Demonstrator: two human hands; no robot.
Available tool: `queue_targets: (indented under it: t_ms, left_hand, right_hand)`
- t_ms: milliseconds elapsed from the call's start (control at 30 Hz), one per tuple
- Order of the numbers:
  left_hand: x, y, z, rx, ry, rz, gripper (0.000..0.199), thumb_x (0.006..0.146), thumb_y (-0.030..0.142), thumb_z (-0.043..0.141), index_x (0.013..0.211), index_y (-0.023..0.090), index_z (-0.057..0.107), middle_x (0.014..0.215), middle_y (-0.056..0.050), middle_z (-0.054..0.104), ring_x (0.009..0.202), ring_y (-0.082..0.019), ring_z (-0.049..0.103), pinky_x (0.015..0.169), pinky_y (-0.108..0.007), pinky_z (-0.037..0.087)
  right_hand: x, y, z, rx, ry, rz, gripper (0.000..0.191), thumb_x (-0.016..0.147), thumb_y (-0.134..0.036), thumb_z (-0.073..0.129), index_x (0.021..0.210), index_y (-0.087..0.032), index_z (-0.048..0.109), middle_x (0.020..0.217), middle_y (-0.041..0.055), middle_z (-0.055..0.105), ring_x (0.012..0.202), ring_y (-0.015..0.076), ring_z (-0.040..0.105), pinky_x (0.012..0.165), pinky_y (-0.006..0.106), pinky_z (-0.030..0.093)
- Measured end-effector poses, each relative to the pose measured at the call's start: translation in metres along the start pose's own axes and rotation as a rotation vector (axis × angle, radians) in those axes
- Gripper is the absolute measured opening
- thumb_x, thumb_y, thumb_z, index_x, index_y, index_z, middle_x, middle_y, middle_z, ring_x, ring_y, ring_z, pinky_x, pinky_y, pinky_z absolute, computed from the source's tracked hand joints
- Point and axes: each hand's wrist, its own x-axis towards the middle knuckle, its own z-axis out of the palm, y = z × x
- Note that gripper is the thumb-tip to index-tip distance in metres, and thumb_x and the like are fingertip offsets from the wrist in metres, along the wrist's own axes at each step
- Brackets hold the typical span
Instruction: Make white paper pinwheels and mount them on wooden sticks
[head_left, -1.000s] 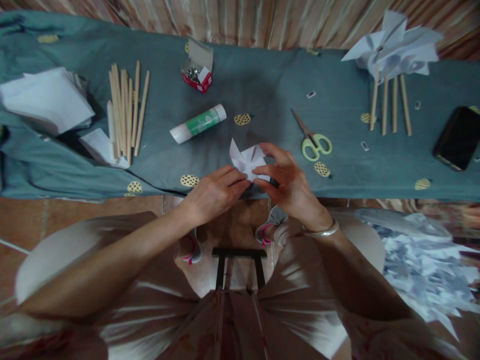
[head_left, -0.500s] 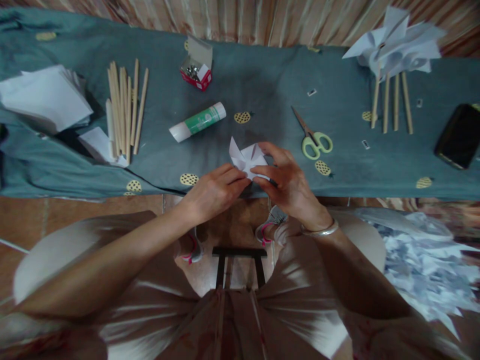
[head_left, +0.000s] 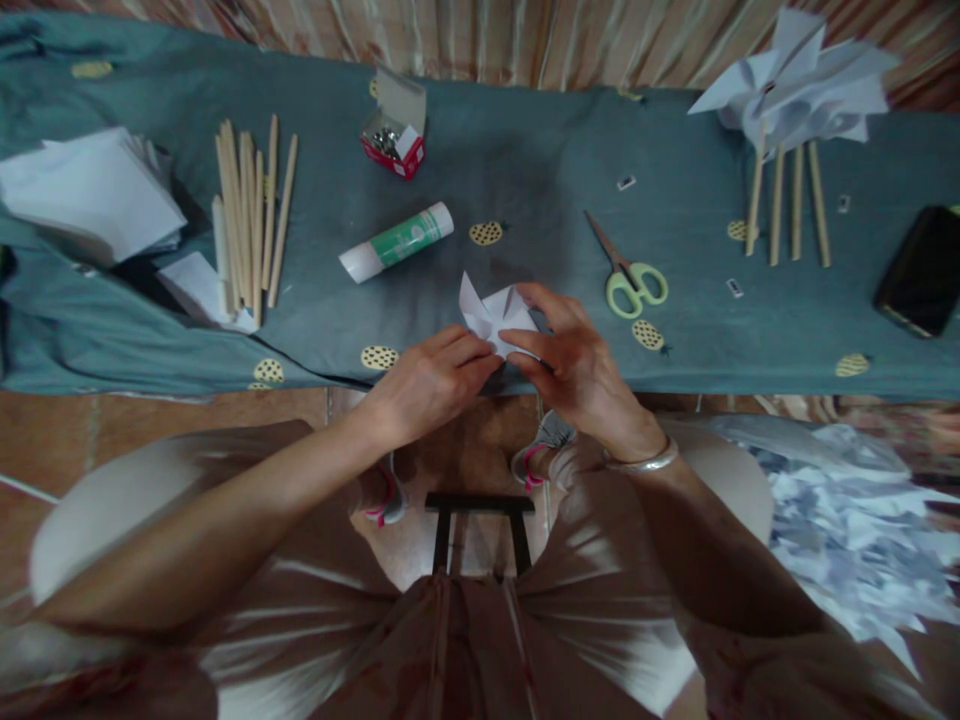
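Between my two hands, over the front edge of the table, is a small white paper pinwheel point(head_left: 491, 316) with one pointed blade standing up at its left. My left hand point(head_left: 439, 380) pinches its lower left edge, fingers pressed together. With thumb and fingers curled around the right side, my right hand point(head_left: 570, 360) grips the paper; a silver bangle circles that wrist. Beyond the pinwheel to the left lies a green and white glue stick point(head_left: 409, 240). Scissors point(head_left: 631, 280) with light green handles lie to the right, blades pointing away.
Wooden sticks point(head_left: 255, 220) lie at the left beside a stack of white paper point(head_left: 90, 195). An opened red box point(head_left: 394, 150) holds small metal pieces. Several finished pinwheels point(head_left: 795, 90) on sticks and a dark phone point(head_left: 919, 270) are at the right. A bag of white paper pieces point(head_left: 855, 530) stands below.
Both hands keep their hold on the pinwheel with hardly any movement. The view has shifted very slightly.
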Motion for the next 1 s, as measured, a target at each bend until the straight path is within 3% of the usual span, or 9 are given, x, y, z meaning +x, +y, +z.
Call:
queue_targets:
  t_ms: [367,633,767,1000]
  left_hand:
    - [0.0,0.0,0.001,0.008,0.0,-0.004,0.022,0.098,0.014,0.046,0.1,0.013,0.068,0.098,-0.008,0.07,0.089,-0.017,0.063,0.079,-0.029,0.056]
    - [0.0,-0.001,0.002,0.023,0.032,0.01,0.019,0.097,0.014,0.05,0.104,0.01,0.067,0.097,-0.009,0.07,0.086,-0.018,0.062,0.077,-0.028,0.055]
    - [-0.001,-0.001,0.002,0.006,0.02,-0.001,0.019,0.097,0.015,0.05,0.106,0.012,0.067,0.097,-0.009,0.07,0.086,-0.018,0.062,0.077,-0.029,0.055]
    - [0.0,-0.002,0.001,-0.013,-0.017,-0.025,0.02,0.096,0.015,0.051,0.105,0.013,0.068,0.097,-0.009,0.069,0.087,-0.019,0.063,0.078,-0.03,0.055]
  right_hand:
    - [0.002,-0.003,-0.003,0.002,-0.077,0.046,0.023,0.097,-0.031,0.051,0.109,-0.027,0.071,0.149,0.0053,0.048,0.136,0.0322,0.046,0.112,0.054,0.043]
    - [-0.005,-0.009,0.004,-0.121,-0.062,-0.021,0.033,0.096,-0.017,0.04,0.122,-0.023,0.06,0.154,0.011,0.042,0.142,0.0299,0.04,0.111,0.059,0.039]
    - [-0.006,-0.013,0.01,-0.088,-0.023,-0.004,0.034,0.097,-0.018,0.038,0.125,-0.025,0.056,0.158,0.0082,0.038,0.148,0.0274,0.032,0.116,0.059,0.032]
    - [0.003,-0.018,0.02,-0.129,0.024,-0.003,0.028,0.098,-0.017,0.036,0.111,-0.024,0.06,0.149,0.0083,0.049,0.149,0.0233,0.032,0.116,0.052,0.037]
